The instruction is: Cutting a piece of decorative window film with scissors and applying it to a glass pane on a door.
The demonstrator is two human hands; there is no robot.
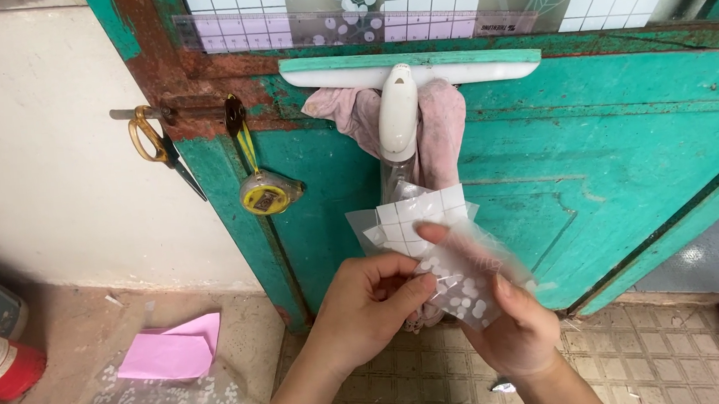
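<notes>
Translucent plastic film (442, 255), printed with a white grid above and white dots below, sits at the centre of the head view, held up in front of a worn green door (632, 143). The left hand (368, 301) comes in from seven o'clock, its thumb and fingertips pressed together on the film's lower left part, seemingly pinching a layer or edge there. The right hand (513, 323) rises from five o'clock and backs the sheet; its fingers (440, 231) lie spread behind and across the film, showing through it, the thumb closed over the lower right edge. So the film lies between both hands, the grid part standing free at twelve o'clock of the fingers.

Handling such thin film goes best, I judge, with the backing hand flat and steady and the pinch kept small and close to the edge, so the sheet does not crease or stick to itself.

At twelve o'clock a white squeegee (396, 77) and a pink cloth (444, 125) hang on the door. At ten o'clock hang scissors (155, 142) and a yellow tape measure (265, 193). Pink paper (169, 353) lies on the floor at eight o'clock.
</notes>
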